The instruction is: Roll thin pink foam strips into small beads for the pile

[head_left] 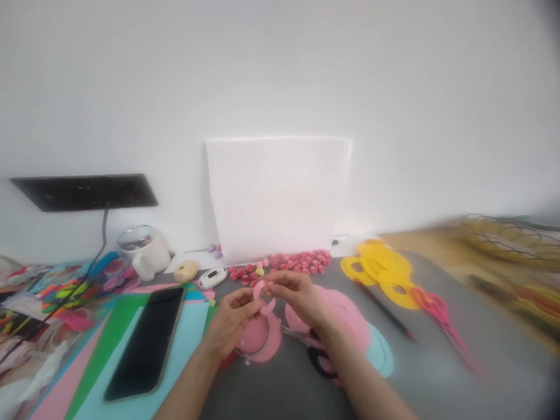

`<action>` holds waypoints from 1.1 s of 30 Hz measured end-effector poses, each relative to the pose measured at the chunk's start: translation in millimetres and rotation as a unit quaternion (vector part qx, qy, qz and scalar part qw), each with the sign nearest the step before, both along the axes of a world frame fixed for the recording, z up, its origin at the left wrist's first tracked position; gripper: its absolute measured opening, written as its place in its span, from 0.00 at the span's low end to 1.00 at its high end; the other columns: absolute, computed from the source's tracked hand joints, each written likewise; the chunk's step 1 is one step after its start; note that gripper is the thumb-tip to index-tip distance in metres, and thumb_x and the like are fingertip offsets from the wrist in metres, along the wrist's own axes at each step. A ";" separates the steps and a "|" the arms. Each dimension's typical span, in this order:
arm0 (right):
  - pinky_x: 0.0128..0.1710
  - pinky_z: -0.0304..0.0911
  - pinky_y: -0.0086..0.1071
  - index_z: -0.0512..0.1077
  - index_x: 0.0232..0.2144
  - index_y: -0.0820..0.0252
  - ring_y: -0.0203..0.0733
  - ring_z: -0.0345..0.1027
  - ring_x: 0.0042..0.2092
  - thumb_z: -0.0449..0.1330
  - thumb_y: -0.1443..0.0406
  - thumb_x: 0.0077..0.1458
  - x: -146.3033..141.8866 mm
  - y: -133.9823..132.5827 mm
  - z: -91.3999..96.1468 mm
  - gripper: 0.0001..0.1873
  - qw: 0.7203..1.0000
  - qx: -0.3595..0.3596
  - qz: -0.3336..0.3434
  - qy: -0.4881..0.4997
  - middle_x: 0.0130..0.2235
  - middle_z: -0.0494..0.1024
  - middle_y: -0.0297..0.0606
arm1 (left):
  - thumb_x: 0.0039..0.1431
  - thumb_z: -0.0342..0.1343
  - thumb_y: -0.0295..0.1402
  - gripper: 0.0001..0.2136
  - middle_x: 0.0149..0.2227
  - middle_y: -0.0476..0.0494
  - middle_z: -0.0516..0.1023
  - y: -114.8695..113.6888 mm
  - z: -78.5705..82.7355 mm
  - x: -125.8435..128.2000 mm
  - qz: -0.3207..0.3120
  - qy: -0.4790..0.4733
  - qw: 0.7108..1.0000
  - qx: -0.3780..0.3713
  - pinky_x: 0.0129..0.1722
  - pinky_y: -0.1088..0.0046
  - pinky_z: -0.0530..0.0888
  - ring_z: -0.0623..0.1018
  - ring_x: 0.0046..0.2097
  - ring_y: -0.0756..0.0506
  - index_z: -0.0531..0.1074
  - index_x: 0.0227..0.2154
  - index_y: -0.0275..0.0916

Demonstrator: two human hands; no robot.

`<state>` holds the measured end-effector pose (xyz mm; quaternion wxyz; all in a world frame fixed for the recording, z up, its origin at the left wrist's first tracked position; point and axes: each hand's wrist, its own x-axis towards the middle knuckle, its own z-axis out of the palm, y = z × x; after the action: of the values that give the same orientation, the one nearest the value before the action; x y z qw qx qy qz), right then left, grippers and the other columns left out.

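Note:
Both hands meet over the grey mat (437,373), pinching a curved pink paper strip (264,297). My left hand (230,322) grips its lower left part with closed fingers. My right hand (297,296) pinches its upper end. Under the hands lie pink paper discs (262,341) and a larger pink circle (350,318). Black-handled scissors (319,359) lie partly hidden beneath my right forearm.
A black phone (146,341) lies on coloured paper sheets (109,344) at left. Small pink paper pieces (289,265) sit before a white board (277,195). Yellow paper rings (380,268), a dark pencil (385,309) and pink scissors (441,318) lie right. A white mug (144,251) stands back left.

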<state>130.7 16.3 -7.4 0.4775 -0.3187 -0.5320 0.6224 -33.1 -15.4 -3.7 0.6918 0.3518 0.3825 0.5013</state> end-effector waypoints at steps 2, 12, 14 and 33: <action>0.40 0.67 0.36 0.77 0.33 0.59 0.40 0.72 0.35 0.64 0.62 0.46 -0.4 0.3 -1.6 0.11 1.000 0.003 -0.004 0.004 0.33 0.80 0.39 | 0.40 0.67 0.30 0.10 0.26 0.44 0.76 0.7 -0.2 -0.4 0.008 0.001 1.000 0.001 0.32 0.75 0.68 0.71 0.29 0.51 0.78 0.28 0.33; 0.32 0.67 0.32 0.74 0.25 0.61 0.37 0.71 0.29 0.67 0.65 0.41 -6.4 -2.8 0.6 0.06 0.999 0.002 -0.034 0.036 0.26 0.77 0.35 | 0.39 0.67 0.31 0.11 0.28 0.45 0.77 -1.5 1.5 1.0 0.024 0.026 0.999 0.004 0.34 0.73 0.69 0.73 0.31 0.49 0.79 0.29 0.35; 0.31 0.67 0.32 0.73 0.24 0.61 0.37 0.71 0.27 0.67 0.66 0.41 -7.8 -4.5 1.5 0.06 0.999 0.000 -0.028 0.039 0.25 0.77 0.34 | 0.39 0.67 0.31 0.11 0.28 0.45 0.77 -1.2 -0.3 1.3 0.031 0.036 0.999 0.007 0.34 0.74 0.69 0.73 0.32 0.49 0.78 0.30 0.36; 0.27 0.61 0.30 0.72 0.23 0.61 0.33 0.63 0.24 0.65 0.63 0.43 -7.6 0.0 -4.1 0.08 0.997 -0.010 -0.062 0.033 0.21 0.71 0.31 | 0.54 0.55 0.39 0.11 0.18 0.51 0.70 -6.0 -4.1 3.2 0.113 0.210 0.958 0.162 0.25 0.74 0.65 0.68 0.21 0.49 0.75 0.34 0.38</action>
<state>123.1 16.3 -11.5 0.5294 -0.3354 -0.4884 0.6072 -29.9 -21.4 -7.8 0.4684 0.5108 0.4698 0.5467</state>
